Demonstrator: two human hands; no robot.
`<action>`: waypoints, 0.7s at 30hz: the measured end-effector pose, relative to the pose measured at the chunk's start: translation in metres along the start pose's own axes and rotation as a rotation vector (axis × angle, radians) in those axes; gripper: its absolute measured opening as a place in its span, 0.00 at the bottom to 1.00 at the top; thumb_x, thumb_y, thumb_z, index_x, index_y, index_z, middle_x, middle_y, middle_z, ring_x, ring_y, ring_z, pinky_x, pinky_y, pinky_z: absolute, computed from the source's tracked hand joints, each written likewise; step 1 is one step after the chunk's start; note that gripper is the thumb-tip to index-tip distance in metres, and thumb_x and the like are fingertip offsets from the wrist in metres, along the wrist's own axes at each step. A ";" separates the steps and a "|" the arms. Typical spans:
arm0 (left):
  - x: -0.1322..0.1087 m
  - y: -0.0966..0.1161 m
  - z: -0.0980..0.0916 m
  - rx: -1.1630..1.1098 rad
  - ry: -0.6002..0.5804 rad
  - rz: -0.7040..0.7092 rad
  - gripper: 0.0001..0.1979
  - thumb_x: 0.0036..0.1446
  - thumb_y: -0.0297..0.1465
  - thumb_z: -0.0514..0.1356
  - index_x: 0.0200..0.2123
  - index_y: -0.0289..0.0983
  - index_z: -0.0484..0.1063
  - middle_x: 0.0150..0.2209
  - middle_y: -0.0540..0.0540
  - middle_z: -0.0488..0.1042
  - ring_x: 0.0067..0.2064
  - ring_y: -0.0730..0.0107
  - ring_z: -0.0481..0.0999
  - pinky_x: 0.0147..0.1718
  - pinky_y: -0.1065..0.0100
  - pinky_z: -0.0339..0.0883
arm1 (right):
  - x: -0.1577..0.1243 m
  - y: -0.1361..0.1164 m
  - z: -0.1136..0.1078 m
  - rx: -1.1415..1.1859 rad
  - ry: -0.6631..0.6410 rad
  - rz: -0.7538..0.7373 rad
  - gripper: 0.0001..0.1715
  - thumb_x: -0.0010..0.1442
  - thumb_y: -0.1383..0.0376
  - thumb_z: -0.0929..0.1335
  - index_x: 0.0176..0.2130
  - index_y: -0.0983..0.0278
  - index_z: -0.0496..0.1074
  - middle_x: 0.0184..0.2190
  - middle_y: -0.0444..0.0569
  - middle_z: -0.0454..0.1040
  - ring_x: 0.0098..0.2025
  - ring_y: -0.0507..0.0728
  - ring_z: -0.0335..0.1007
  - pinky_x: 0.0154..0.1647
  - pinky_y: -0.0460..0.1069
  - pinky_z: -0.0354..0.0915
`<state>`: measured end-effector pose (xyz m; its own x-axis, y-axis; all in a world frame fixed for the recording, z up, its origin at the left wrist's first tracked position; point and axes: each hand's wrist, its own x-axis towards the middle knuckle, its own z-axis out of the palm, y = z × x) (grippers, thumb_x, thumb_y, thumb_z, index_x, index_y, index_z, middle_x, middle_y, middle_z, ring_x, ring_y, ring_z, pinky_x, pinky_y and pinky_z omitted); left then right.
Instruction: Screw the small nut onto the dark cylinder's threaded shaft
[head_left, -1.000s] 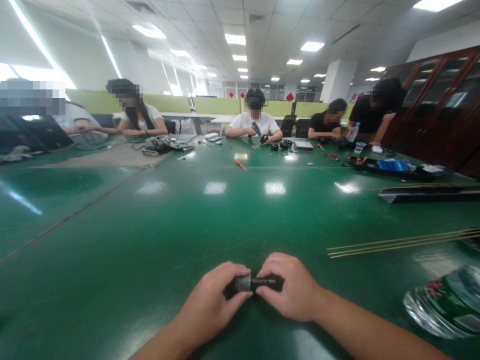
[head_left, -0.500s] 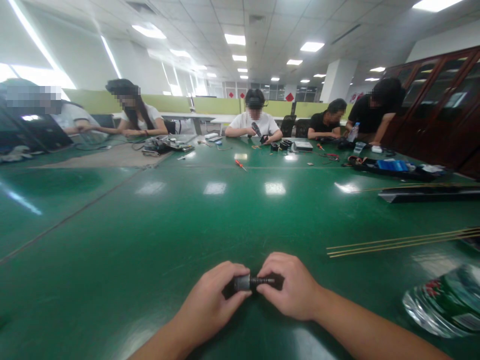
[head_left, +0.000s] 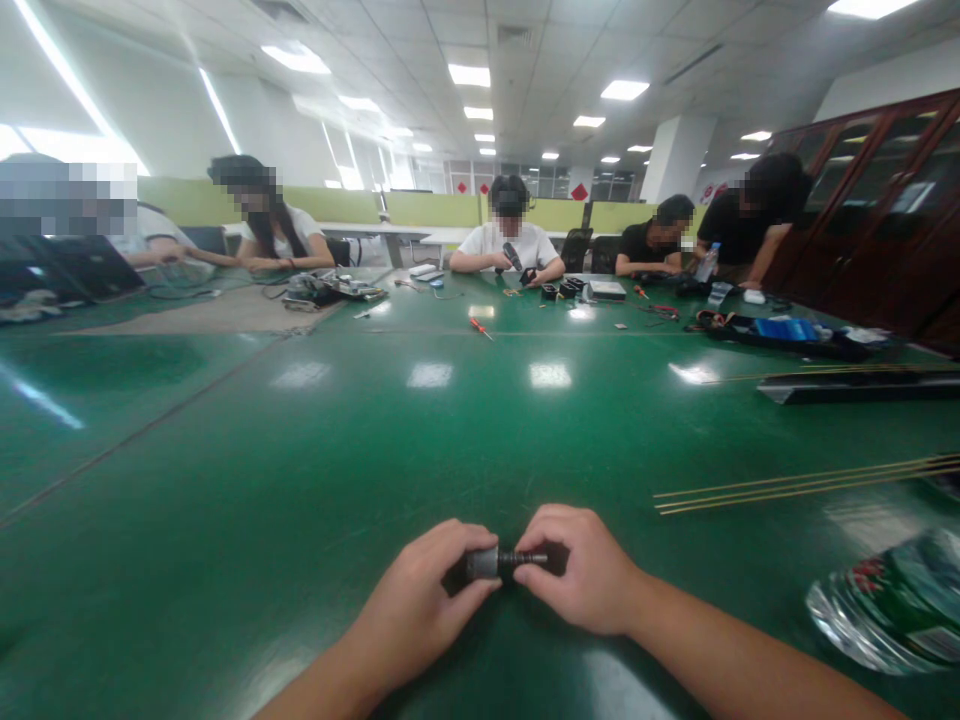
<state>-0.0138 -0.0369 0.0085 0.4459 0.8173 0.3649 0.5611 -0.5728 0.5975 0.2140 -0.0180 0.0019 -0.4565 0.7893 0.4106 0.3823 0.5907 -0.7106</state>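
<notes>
Here two hands [head_left: 427, 600] [head_left: 581, 580] grip one threaded part [head_left: 501, 562].

Open-plan office used as assembly workshop: long green table [head_left: 300, 440] under ceiling light panels [head_left: 469, 75]; seated workers [head_left: 506, 245] along its far edge; screwdriver [head_left: 480, 327] on it; green partitions [head_left: 435, 210] behind.

My left hand [head_left: 420, 595]: bare, knuckles rounded, thumb in plain sight. My right hand [head_left: 585, 585]: bare too, knuckles up front. My left forearm [head_left: 330, 680]: bare to frame edge. My right forearm [head_left: 742, 665]: bare, broad, lens-stretched.
</notes>
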 end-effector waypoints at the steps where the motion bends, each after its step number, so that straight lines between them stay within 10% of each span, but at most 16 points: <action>1: 0.001 0.001 0.000 -0.004 -0.001 -0.001 0.10 0.58 0.28 0.62 0.45 0.40 0.73 0.40 0.45 0.78 0.41 0.64 0.78 0.42 0.66 0.72 | 0.000 0.001 0.000 -0.002 -0.001 0.000 0.03 0.52 0.69 0.73 0.32 0.62 0.76 0.28 0.44 0.75 0.31 0.54 0.71 0.33 0.47 0.63; 21: 0.001 -0.003 -0.002 0.012 -0.014 -0.012 0.10 0.59 0.27 0.61 0.45 0.40 0.72 0.41 0.46 0.77 0.42 0.66 0.78 0.43 0.66 0.72 | -0.001 0.002 0.000 0.014 0.002 0.023 0.04 0.52 0.69 0.73 0.32 0.63 0.76 0.29 0.45 0.75 0.32 0.54 0.71 0.35 0.48 0.63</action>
<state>-0.0168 -0.0345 0.0086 0.4487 0.8231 0.3481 0.5748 -0.5641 0.5927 0.2152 -0.0173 -0.0003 -0.4463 0.8030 0.3949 0.3814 0.5699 -0.7278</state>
